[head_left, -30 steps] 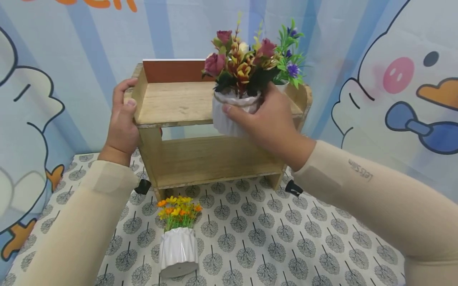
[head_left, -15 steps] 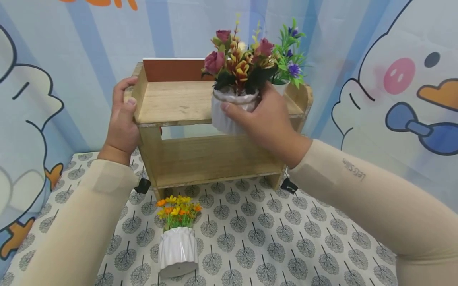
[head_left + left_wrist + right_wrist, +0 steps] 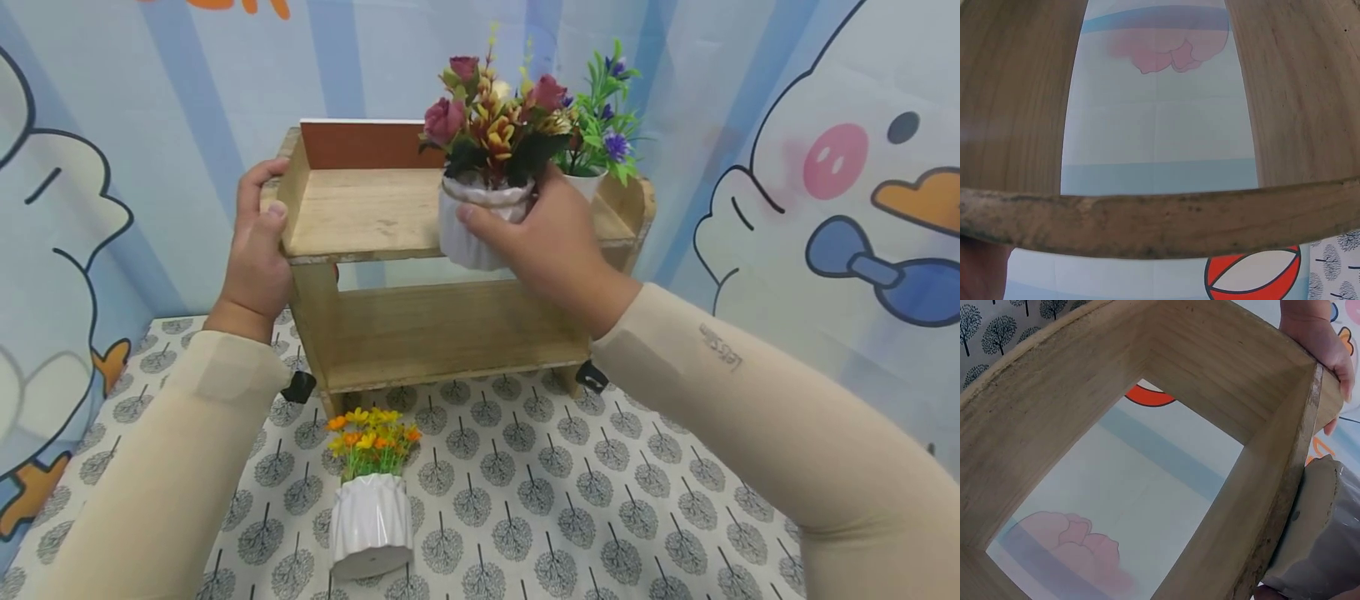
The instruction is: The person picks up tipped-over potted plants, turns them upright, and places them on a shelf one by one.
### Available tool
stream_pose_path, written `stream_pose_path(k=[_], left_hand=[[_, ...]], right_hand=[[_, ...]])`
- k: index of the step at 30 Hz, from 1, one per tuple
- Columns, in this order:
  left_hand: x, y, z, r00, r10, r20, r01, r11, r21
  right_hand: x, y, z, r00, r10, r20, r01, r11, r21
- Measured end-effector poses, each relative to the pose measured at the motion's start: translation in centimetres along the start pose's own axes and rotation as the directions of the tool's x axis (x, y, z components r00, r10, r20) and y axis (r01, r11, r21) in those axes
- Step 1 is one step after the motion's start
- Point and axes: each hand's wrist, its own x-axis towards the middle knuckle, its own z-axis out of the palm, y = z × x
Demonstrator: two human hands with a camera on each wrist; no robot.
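Where the right hand (image 3: 555,243) grips, the rose pot (image 3: 465,246) is hidden.

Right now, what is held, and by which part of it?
Right fingers: rose pot, by its side below the rim. Left fingers: wooden shelf, by its upper left side.

1. The right hand (image 3: 555,246) covers the right side of the rose pot (image 3: 472,225); whether its base touches the wooden shelf's (image 3: 367,212) front edge cannot be told.
2. Near the shelf's right end, roses and hand partly hide the purple-flowered plant (image 3: 607,154).
3. The left wrist view's lower left corner cuts off the left hand (image 3: 258,258).
4. The tabletop's (image 3: 600,517) near edge is out of frame.
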Motion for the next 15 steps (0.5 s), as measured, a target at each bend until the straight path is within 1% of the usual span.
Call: stream_pose_path(k=[7,15], left_hand=[[0.2,-0.1,0.2,1.000,0.013,0.009,-0.013,1.000,0.001],[0.4,-0.2,0.4,1.000,0.002,0.013,-0.003,1.000,0.019]], right_hand=[[0.6,0.1,0.3,1.000,0.015,-0.013,-0.015,1.000,0.007],[1.2,0.2,0.5,0.999,0.027,-0.026,-0.025,0.999,0.044]])
